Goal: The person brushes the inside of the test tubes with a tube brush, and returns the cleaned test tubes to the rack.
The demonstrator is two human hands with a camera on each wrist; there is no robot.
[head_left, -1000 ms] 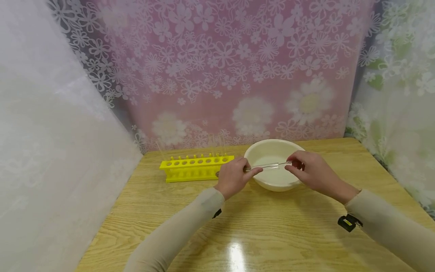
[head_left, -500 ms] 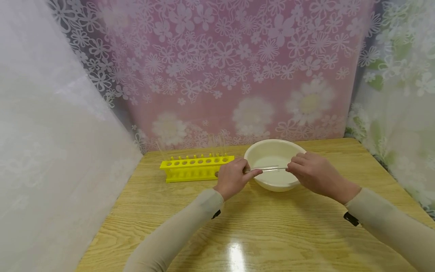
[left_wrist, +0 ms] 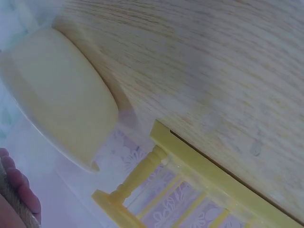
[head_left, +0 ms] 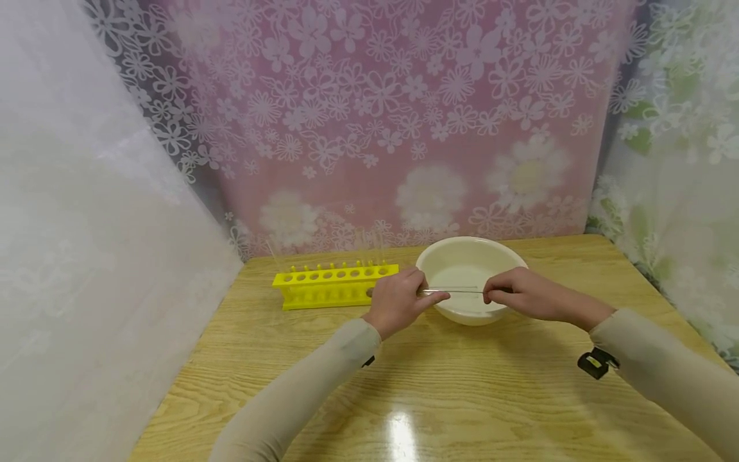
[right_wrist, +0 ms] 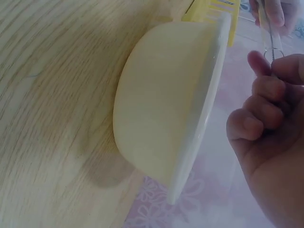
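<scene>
Over the white basin (head_left: 467,266), my left hand (head_left: 397,298) grips a clear glass test tube (head_left: 456,289), which lies nearly level with its mouth to the right. My right hand (head_left: 522,294) pinches the thin twisted wire of a test tube brush (right_wrist: 272,40) between thumb and forefinger, just outside the tube's mouth. Brownish bristles show inside the glass by the left fingers (left_wrist: 29,192) in the left wrist view. In the right wrist view, the right hand's other fingers (right_wrist: 263,111) are curled in. The left palm hides part of the tube.
A yellow test tube rack (head_left: 329,296) stands left of the basin, close to the left hand. Several clear tubes (head_left: 369,247) stand at it, faint against the pink flowered cloth (head_left: 369,128). Everything is on a wooden table (head_left: 439,385) with flowered sheets around it.
My right hand has rolled over and back while pinching the brush wire. The tube's angle has shifted slightly. My left hand has kept almost the same place and grip.
</scene>
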